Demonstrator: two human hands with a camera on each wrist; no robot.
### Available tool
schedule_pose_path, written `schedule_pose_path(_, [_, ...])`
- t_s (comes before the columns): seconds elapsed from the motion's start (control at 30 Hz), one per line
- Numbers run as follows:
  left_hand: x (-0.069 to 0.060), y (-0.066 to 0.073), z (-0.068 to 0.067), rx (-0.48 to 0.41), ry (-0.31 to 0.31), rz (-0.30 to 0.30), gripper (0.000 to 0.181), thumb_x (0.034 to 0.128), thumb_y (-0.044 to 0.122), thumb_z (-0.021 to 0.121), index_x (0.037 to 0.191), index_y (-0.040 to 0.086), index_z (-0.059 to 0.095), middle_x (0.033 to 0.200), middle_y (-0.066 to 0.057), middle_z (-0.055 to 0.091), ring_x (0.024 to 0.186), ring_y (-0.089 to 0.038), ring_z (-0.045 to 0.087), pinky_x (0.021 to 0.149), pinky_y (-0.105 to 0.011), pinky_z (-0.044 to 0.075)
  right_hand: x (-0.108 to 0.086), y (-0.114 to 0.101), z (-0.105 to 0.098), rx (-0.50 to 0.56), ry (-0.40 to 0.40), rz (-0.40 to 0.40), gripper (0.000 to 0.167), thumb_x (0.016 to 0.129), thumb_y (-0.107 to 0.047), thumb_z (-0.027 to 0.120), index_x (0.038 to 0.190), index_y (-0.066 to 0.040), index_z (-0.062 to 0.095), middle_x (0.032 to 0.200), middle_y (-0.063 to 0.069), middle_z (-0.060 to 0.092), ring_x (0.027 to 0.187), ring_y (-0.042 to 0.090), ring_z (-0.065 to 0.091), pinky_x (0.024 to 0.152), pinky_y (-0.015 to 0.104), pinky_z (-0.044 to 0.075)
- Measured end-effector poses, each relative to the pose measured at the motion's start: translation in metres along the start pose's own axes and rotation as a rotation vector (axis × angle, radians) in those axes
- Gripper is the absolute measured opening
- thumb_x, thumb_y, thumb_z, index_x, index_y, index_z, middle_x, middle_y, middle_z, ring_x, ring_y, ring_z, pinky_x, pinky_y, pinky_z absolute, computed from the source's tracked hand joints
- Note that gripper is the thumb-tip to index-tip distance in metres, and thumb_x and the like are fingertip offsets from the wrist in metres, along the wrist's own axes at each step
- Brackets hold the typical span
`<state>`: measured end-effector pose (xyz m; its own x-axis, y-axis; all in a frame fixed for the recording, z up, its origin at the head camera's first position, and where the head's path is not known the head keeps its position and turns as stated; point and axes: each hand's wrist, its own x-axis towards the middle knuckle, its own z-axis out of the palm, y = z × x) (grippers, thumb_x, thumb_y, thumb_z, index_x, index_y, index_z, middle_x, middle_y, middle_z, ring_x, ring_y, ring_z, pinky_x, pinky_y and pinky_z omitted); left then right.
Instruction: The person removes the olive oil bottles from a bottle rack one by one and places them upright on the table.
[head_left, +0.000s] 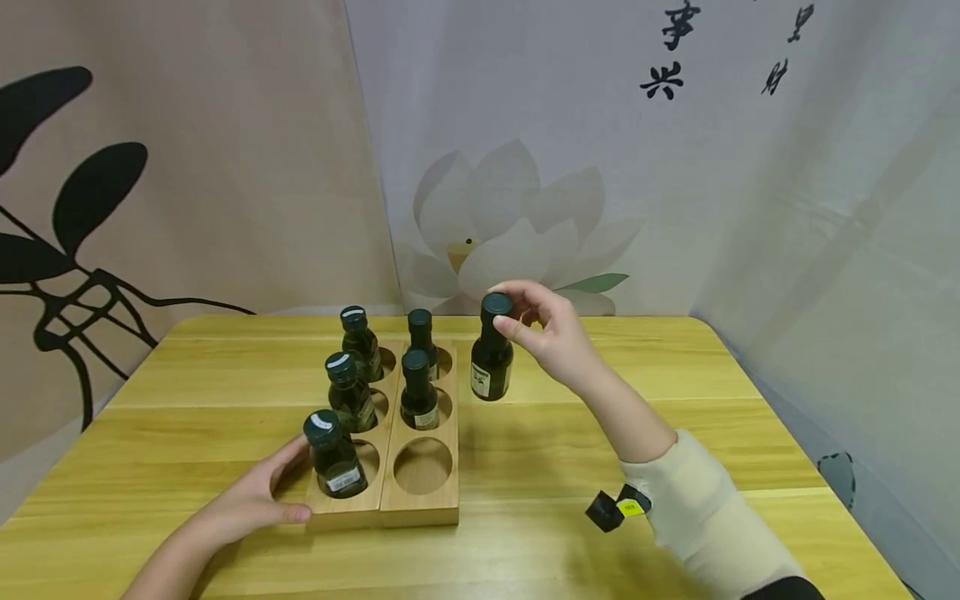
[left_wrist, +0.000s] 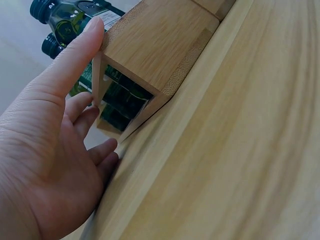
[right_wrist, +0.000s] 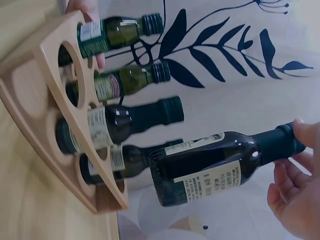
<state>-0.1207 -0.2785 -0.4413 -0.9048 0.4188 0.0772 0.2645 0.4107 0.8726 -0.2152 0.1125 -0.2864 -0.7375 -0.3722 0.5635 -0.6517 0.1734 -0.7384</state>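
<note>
From my remote seat, I see the right hand [head_left: 551,337] pinching a dark bottle [head_left: 491,367] by its capped neck, thumb against the fingers. That bottle hangs upright above the table [head_left: 600,433], just right of the wooden rack [head_left: 420,515] and apart from it. Its cream label [right_wrist: 209,180] carries several lines of small print; on my right wrist feed they are too fine to read.

The left hand [head_left: 258,496] is spread around the rack's near left corner, its thumb touching the wood and its fingers along the side.

The rack has two rows of round holes. In the left row I count three green bottles — a near one [head_left: 337,467], a middle one [head_left: 351,400] and a far one [head_left: 362,346]. The near one has a white sticker, while the middle one's label shows a red emblem [right_wrist: 115,86] whose brand I can't make out. In the right row, a middle dark bottle [head_left: 417,392] and a far dark bottle [head_left: 422,337] stand with pale labels.

On the right arm there's a cream sleeve [head_left: 697,500], with a yellow tag [head_left: 630,507] by the wrist. Behind everything hangs a cloth [head_left: 262,167] printed with black leaves, a pale lotus [head_left: 510,208] and brushed characters [head_left: 671,54] — I can read 事 and 兴.
</note>
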Motion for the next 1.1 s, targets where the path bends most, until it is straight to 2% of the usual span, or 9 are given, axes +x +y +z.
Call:
schedule_pose_path(0.23, [0.000, 0.000, 0.000, 0.003, 0.005, 0.001, 0.094, 0.0794, 0.019, 0.079, 0.146, -0.011, 0.020, 0.146, -0.036, 0.024, 0.130, -0.053, 0.023, 0.096, -0.010, 0.023, 0.016, 0.008, -0.010, 0.023, 0.009, 0.067, 0.027, 0.090, -0.003, 0.064, 0.117, 0.001, 0.062, 0.090, 0.011, 0.062, 0.076, 0.026, 0.052, 0.065, 0.030, 0.044])
schedule_pose_path(0.4, [-0.001, 0.000, -0.001, -0.016, 0.005, 0.008, 0.094, 0.0799, 0.020, 0.079, 0.146, -0.012, 0.020, 0.145, -0.037, 0.025, 0.129, -0.054, 0.023, 0.096, -0.010, 0.024, 0.025, 0.016, -0.012, 0.023, 0.011, 0.136, 0.029, 0.092, -0.008, 0.064, 0.121, -0.003, 0.061, 0.094, 0.014, 0.061, 0.077, 0.026, 0.054, 0.068, 0.031, 0.050])
schedule_pose_path(0.57, [0.000, -0.002, -0.001, -0.021, 0.005, 0.011, 0.094, 0.0799, 0.019, 0.079, 0.146, -0.012, 0.020, 0.145, -0.038, 0.026, 0.128, -0.054, 0.023, 0.096, -0.011, 0.025, 0.032, 0.025, -0.011, 0.003, 0.020, 0.190, 0.030, 0.094, -0.010, 0.062, 0.123, -0.005, 0.060, 0.098, 0.016, 0.060, 0.078, 0.024, 0.053, 0.068, 0.030, 0.048])
schedule_pose_path(0.9, [0.001, -0.002, 0.000, -0.014, 0.008, 0.012, 0.093, 0.0786, 0.017, 0.079, 0.146, -0.011, 0.021, 0.145, -0.037, 0.026, 0.128, -0.052, 0.023, 0.097, -0.011, 0.025, 0.030, 0.052, -0.007, 0.008, 0.023, 0.266, 0.031, 0.094, -0.012, 0.063, 0.124, -0.007, 0.060, 0.097, 0.014, 0.059, 0.080, 0.027, 0.050, 0.071, 0.033, 0.046])
schedule_pose_path(1.1, [0.000, 0.000, -0.001, -0.003, 0.010, 0.003, 0.094, 0.0781, 0.018, 0.080, 0.146, -0.010, 0.021, 0.145, -0.037, 0.025, 0.129, -0.054, 0.024, 0.096, -0.011, 0.024, 0.023, 0.069, -0.002, 0.019, 0.029, 0.263, 0.029, 0.094, -0.011, 0.063, 0.122, -0.006, 0.060, 0.094, 0.015, 0.058, 0.080, 0.029, 0.050, 0.069, 0.033, 0.044])
